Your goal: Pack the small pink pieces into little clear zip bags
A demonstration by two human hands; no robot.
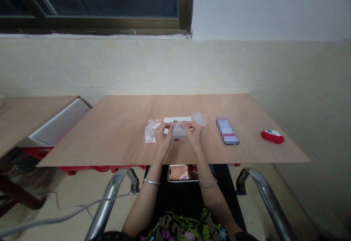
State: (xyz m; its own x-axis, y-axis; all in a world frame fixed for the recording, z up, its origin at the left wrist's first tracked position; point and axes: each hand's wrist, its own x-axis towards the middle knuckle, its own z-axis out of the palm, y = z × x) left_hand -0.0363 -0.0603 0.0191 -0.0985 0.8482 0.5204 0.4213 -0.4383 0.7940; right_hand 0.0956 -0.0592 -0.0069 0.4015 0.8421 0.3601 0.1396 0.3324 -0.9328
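Between my two hands a small clear plastic bag [179,125] is stretched, pinched at its top edge. My left hand [164,137] grips its left end and my right hand [193,134] its right end, thumbs and fingers closed. What the bag contains is too small to make out. Below and behind it lies a white sheet or card [171,119] with small dark marks. Left of my left hand is another clear bag [150,131] with pinkish bits at its bottom. A third, crumpled clear bag [200,118] lies beyond my right hand.
A phone [227,131] lies right of my hands, and a red and white object [272,136] farther right. Another phone [182,172] rests on my lap below the wooden table's [109,131] front edge. Metal chair arms [109,197] flank me; a cable [71,215] runs at left.
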